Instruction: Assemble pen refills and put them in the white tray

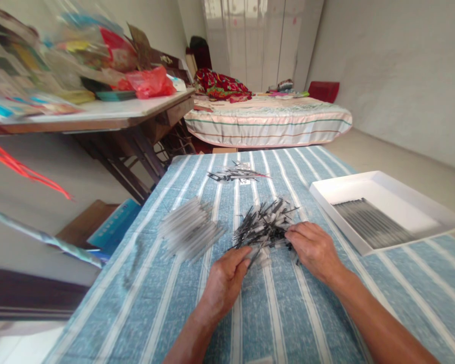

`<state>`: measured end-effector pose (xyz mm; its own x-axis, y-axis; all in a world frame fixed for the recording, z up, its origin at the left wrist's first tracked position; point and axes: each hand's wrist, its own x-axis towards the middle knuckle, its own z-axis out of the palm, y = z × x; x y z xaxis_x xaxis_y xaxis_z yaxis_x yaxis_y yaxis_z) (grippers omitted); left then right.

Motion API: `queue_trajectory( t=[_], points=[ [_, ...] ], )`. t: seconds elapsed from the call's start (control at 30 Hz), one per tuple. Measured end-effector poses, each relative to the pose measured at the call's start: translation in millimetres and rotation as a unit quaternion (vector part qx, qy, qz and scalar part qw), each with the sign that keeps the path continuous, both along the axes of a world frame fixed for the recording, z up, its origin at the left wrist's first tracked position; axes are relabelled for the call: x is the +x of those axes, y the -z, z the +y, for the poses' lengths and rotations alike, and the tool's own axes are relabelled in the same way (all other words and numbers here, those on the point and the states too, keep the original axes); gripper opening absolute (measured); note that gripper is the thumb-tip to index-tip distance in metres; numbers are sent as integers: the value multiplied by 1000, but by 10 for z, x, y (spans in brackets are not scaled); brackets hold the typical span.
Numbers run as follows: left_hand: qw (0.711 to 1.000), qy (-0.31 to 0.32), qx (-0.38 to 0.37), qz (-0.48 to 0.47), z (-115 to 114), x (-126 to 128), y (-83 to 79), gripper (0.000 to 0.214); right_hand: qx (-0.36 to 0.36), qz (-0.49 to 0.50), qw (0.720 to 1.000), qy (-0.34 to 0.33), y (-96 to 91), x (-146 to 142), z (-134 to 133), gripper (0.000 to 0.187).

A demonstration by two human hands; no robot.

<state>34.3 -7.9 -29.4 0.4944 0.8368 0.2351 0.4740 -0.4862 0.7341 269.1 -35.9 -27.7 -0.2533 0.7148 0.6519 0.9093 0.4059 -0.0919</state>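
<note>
A heap of thin black and clear pen-like sticks (266, 223) lies in the middle of a blue-and-white striped cloth. My left hand (227, 279) is closed at the heap's near edge, pinching one or two sticks. My right hand (314, 246) rests fingers-down on the heap's right side, its fingers curled onto the sticks. A blurred pile of clear tubes (189, 230) lies left of the heap. A smaller bunch of black parts (235, 174) lies further back.
A white tray (398, 194) with a row of dark sticks sits at the right of the striped table (273, 313). A cluttered wooden table (98, 114) stands at the left, a bed (267, 119) behind. Boxes lie on the floor at left.
</note>
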Motion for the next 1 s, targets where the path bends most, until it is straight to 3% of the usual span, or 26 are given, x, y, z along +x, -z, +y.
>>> queue_trajectory(
  t=[0.2,0.43,0.5,0.63,0.8,1.0],
  points=[
    [1000,21,-18,14,-24,40,-24,27,-15,19,999,-32,23,-109,-21,24],
    [992,15,-102,-74,-89,92,-46,25,-43,115,976,-180,-66,-371,-107,42],
    [977,-7,-173,-127,-100,92,-67,25,-34,153,976,-154,-84,-356,-111,42],
    [919,-40,-292,-262,-101,90,-130,26,-9,186,980,-71,-34,-171,-58,26],
    [873,-27,-346,-342,-101,79,-170,20,-140,135,981,-5,-24,122,-11,20],
    [865,-42,-373,-332,-123,48,-185,52,-383,66,921,-18,-162,216,-49,16]
  ],
)
